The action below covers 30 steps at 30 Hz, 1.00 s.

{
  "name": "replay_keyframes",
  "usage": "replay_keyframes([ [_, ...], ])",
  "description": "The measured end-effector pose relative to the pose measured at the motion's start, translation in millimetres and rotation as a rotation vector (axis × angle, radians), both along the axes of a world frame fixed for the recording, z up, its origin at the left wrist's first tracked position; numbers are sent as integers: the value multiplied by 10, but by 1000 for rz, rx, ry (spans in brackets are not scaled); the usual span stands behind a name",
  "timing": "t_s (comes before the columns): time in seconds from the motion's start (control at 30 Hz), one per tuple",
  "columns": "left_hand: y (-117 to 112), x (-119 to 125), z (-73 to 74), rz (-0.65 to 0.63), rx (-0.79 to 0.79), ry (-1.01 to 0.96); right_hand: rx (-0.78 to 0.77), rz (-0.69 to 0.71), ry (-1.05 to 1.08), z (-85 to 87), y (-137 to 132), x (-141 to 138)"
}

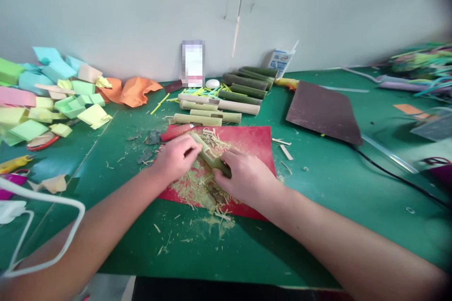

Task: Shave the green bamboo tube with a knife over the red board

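A short green bamboo stick (208, 156) lies slanted over a red mat (256, 143) that is covered with pale shavings (196, 183). My left hand (174, 156) is closed around the stick's upper end. My right hand (243, 178) is closed on its lower end, fingers curled over it. Whether either hand also holds a blade is hidden. A red strip (176, 130) sticks out past my left hand at the mat's top left corner.
Several cut bamboo pieces, pale (212, 108) and dark green (247, 85), lie behind the mat. Folded coloured papers (52, 99) pile up at the left, with orange paper (136, 90) beside them. A dark brown sheet (323, 112) and a black cable (395, 176) lie at the right.
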<state>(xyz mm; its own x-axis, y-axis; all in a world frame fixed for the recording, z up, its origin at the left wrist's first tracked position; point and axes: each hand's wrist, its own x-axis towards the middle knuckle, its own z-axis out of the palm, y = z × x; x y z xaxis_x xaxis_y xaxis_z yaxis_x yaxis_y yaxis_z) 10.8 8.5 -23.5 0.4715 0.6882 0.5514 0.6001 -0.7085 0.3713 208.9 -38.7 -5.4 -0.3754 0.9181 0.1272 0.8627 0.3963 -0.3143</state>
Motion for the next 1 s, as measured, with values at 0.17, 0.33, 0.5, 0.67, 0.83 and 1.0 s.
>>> replay_keyframes([
  [0.17,-21,8,-10,-22,-14,15,-10,1,4,8,5,-2],
  [0.33,26,-24,-11,18,46,-17,-17,-19,-11,17,6,-4],
  [0.5,59,-41,-19,-4,29,8,-14,-15,-37,18,-5,4],
  [0.67,38,6,-5,-18,37,16,-13,-14,-65,16,-15,0],
  [0.83,42,1,-3,44,81,-10,-14,-24,-74,37,-30,-6],
  [1.0,17,4,-3,-5,29,23,-27,-17,-69,40,-36,1],
])
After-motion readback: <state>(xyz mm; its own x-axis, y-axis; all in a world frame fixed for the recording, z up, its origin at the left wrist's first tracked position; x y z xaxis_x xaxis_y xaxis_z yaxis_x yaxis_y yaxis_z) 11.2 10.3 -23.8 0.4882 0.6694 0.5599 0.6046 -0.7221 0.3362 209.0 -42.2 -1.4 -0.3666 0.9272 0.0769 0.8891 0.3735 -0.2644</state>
